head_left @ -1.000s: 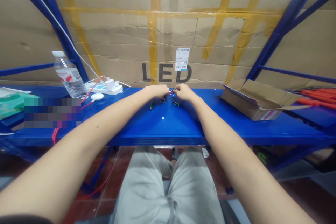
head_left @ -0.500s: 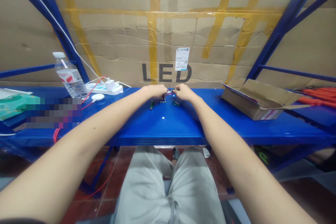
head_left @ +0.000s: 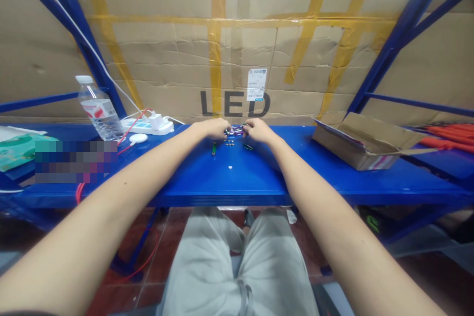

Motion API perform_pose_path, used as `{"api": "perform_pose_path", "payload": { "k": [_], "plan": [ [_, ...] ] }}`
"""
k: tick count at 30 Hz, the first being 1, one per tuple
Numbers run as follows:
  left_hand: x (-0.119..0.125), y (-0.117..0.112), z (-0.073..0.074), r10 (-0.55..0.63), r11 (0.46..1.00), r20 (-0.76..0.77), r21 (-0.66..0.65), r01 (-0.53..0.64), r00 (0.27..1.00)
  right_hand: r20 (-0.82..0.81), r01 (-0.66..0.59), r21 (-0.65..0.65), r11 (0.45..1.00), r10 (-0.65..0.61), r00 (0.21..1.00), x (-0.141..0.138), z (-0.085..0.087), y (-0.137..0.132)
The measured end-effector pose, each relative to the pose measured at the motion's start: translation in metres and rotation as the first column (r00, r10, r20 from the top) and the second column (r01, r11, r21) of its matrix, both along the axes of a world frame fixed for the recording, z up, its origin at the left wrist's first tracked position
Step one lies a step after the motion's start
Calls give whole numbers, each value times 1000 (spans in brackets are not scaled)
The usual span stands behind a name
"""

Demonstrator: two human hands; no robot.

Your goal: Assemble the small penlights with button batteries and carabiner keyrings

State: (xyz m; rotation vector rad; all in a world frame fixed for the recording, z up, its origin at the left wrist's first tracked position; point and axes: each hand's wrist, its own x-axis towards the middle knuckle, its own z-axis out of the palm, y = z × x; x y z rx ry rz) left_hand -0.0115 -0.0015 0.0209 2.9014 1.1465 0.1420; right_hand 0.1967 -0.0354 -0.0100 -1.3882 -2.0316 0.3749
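My left hand is at the back of the table, fingers curled down at the left end of a cluster of small shiny purple and silver pieces. My right hand has its fingertips pinched together at the cluster's right end; a small dark bit shows at them. What either hand grips is too small to make out. Just in front lie several small round silver pieces in short rows. A slim green piece lies below my left hand, and a green loop-like piece below my right.
A blue table carries an open cardboard box on the right. To the left stand a water bottle, a white power strip and a round white charger with a red cable. Large taped cardboard rises behind.
My left hand has shifted slightly left and back, uncovering more of the round silver pieces and the shiny cluster. My right hand stays almost in place.
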Motion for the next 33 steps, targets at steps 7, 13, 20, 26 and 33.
{"api": "perform_pose_path", "payload": {
  "k": [7,13,20,26,33],
  "plan": [
    [-14,2,-13,46,997,231,-71,-30,972,-115,-194,-20,981,191,975,-13,-11,5],
    [-12,-12,-21,59,991,292,-135,-20,954,-69,-189,-54,981,185,980,-14,-13,4],
    [-9,-17,-22,49,990,272,-140,-10,961,-75,-210,-50,976,206,976,-11,-20,12],
    [-9,-18,-21,45,993,189,-117,-23,981,-103,-224,-63,972,217,971,-10,-21,15],
    [-12,-18,-22,54,990,221,-138,-23,974,-104,-228,-66,971,221,970,-9,-22,17]
  ]
}}
